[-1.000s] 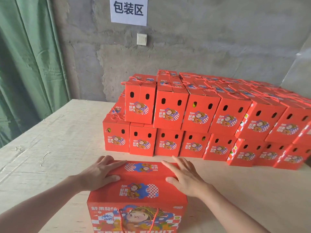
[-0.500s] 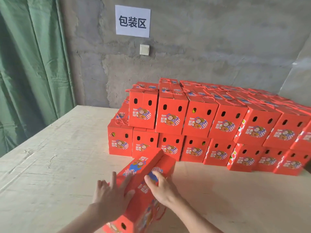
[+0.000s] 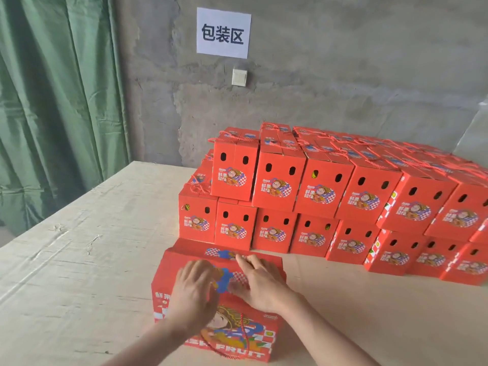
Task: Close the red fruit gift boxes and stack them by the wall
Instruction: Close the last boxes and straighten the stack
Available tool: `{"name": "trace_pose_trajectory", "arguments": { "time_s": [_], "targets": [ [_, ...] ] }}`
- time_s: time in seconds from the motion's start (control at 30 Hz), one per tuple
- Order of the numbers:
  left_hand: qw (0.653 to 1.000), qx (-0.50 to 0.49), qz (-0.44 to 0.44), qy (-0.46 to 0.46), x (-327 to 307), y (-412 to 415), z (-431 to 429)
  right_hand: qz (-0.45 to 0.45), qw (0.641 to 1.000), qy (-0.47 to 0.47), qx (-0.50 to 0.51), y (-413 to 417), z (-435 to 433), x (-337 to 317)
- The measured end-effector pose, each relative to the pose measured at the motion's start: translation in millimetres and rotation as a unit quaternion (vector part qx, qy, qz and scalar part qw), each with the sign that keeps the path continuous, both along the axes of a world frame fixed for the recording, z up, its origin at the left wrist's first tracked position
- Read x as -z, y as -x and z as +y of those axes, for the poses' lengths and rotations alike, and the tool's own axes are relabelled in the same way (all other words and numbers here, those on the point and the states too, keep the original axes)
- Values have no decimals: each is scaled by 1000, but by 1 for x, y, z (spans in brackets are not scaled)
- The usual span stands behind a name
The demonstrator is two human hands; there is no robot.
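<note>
One red fruit gift box (image 3: 224, 336) stands upright on the wooden table (image 3: 79, 260) right in front of me, its printed front face and red rope handle turned toward me. My left hand (image 3: 195, 294) lies on the box's top with bent fingers pressing on the top flaps. My right hand (image 3: 261, 283) rests beside it, fingers stretched flat over the top toward the far edge. Just behind the box, a two-layer stack of closed red gift boxes (image 3: 274, 186) runs from the middle to the right edge, against the grey concrete wall (image 3: 343, 88).
A green curtain (image 3: 52, 101) hangs at the left. On the wall are a white paper sign (image 3: 223, 33) and a light switch (image 3: 239, 77). Bare tabletop lies left of the stack and right of the near box.
Half a second ago the box was tilted on edge between my hands. Now it stands upright, front face toward me, close to the stack, with both hands on its top.
</note>
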State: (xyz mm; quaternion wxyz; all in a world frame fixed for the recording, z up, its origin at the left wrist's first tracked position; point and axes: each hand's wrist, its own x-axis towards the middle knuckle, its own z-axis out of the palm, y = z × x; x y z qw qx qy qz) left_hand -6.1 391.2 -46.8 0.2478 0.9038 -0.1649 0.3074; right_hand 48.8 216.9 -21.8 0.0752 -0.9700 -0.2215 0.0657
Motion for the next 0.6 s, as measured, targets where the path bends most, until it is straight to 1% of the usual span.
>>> {"name": "trace_pose_trajectory", "arguments": {
  "time_s": [0.07, 0.1, 0.13, 0.17, 0.2, 0.23, 0.27, 0.3, 0.33, 0.37, 0.4, 0.43, 0.47, 0.5, 0.53, 0.6],
  "targets": [
    [993, -89, 54, -55, -4, -13, 24, -14, 1000, 4, -23, 7, -11, 5],
    [988, -117, 75, -67, -7, -19, 34, -33, 999, -11, -32, 11, -14, 8],
    [985, -128, 100, -61, -7, -24, 43, -50, 997, -33, -42, 15, -16, 9],
    [984, -134, 110, -31, -8, -27, 51, -73, 994, -73, -46, 18, -18, 9],
    [984, -149, 95, 25, -7, -30, 60, -103, 985, -136, -37, 19, -22, 8],
    [977, -168, 81, 100, -7, -34, 71, -147, 964, -221, 0, 18, -26, 4],
    [961, -182, 80, 191, -10, -36, 80, -179, 934, -302, 68, 14, -34, -4],
    [937, -184, 89, 284, -13, -39, 88, -188, 896, -373, 150, 9, -45, -12],
    [906, -178, 115, 366, -13, -43, 94, -159, 870, -408, 229, 1, -57, -20],
    [870, -179, 161, 430, -12, -47, 99, -97, 872, -387, 285, -5, -68, -24],
    [833, -183, 210, 478, -11, -51, 102, -20, 889, -341, 305, -8, -76, -22],
    [798, -173, 252, 520, -8, -57, 106, 48, 899, -313, 301, -10, -81, -17],
    [766, -144, 282, 560, -5, -63, 109, 92, 898, -315, 294, -13, -85, -11],
    [739, -103, 303, 593, -1, -67, 112, 121, 883, -346, 293, -14, -87, -7],
    [717, -57, 321, 616, 1, -70, 115, 147, 860, -389, 297, -14, -89, -4],
    [695, 14, 353, 627, 5, -71, 116, 196, 823, -440, 302, -14, -92, -4]
  ]
}}
